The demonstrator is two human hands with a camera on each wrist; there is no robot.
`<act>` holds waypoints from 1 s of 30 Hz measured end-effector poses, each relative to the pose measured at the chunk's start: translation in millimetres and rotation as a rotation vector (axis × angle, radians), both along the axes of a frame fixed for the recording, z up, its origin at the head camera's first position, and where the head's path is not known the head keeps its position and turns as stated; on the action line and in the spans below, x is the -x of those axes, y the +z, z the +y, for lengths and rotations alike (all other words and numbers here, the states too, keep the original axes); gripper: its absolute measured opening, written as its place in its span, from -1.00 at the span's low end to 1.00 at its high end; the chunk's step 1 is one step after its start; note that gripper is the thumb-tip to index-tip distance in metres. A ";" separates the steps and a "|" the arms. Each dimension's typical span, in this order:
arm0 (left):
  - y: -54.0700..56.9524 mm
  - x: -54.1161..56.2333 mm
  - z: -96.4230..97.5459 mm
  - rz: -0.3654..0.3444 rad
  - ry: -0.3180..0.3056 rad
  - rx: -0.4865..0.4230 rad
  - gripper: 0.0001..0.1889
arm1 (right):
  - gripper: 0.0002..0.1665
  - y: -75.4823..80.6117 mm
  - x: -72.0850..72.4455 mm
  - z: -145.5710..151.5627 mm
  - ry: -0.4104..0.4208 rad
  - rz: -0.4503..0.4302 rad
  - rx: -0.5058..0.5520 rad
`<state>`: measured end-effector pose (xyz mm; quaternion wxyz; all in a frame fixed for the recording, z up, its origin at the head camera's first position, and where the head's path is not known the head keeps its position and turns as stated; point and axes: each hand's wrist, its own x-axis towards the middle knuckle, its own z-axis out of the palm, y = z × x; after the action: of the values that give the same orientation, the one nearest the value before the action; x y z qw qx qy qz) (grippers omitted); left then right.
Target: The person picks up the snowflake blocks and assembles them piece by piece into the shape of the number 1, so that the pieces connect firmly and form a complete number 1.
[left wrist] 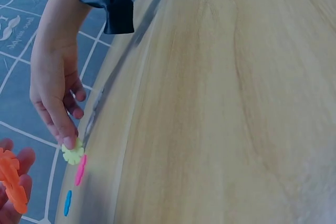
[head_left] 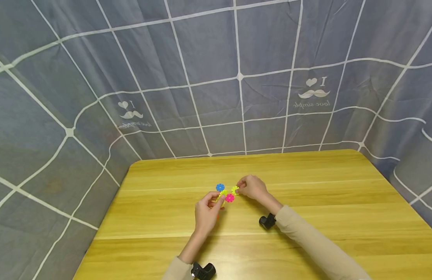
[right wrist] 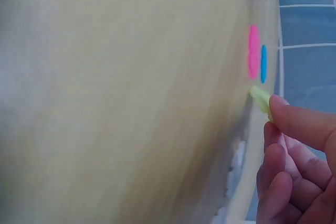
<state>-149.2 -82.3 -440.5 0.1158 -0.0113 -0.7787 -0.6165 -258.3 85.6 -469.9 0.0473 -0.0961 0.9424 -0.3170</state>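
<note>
Notched plastic snowflake discs are between the two hands. My left hand pinches a yellow disc of a small cluster between thumb and fingers. Right beside that yellow disc are a pink disc and a blue disc, both edge-on in the wrist views. Orange discs show at the left fingers in the left wrist view. With thumb and index finger, my right hand pinches a yellow-green disc by its edge, close to the pink disc. The right hand's other fingers are curled.
A wood-grain table lies under both hands. Grey curtains with white grid lines hang behind it and along the sides. Black wrist cameras sit at both sleeves.
</note>
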 end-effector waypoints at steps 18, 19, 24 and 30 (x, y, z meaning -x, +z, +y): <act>7.2 -3.3 4.3 -0.016 -0.003 0.028 -0.88 | -0.77 23.6 -22.8 19.4 -0.015 0.171 0.139; 6.6 -3.2 3.9 -0.019 -0.001 0.022 -0.87 | -0.76 23.3 -23.2 20.1 -0.017 0.190 0.149; -9.6 6.4 2.4 -0.007 0.026 0.016 -0.86 | -0.76 25.7 -28.5 21.7 -0.033 0.279 0.204; -28.4 20.6 2.6 0.031 0.035 0.038 -0.83 | -0.71 32.5 -30.2 21.8 -0.034 0.373 0.326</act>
<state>-169.8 -79.7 -468.9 0.1385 -0.0095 -0.7884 -0.5993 -228.2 107.4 -437.4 -0.1487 -0.1434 0.8727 -0.4424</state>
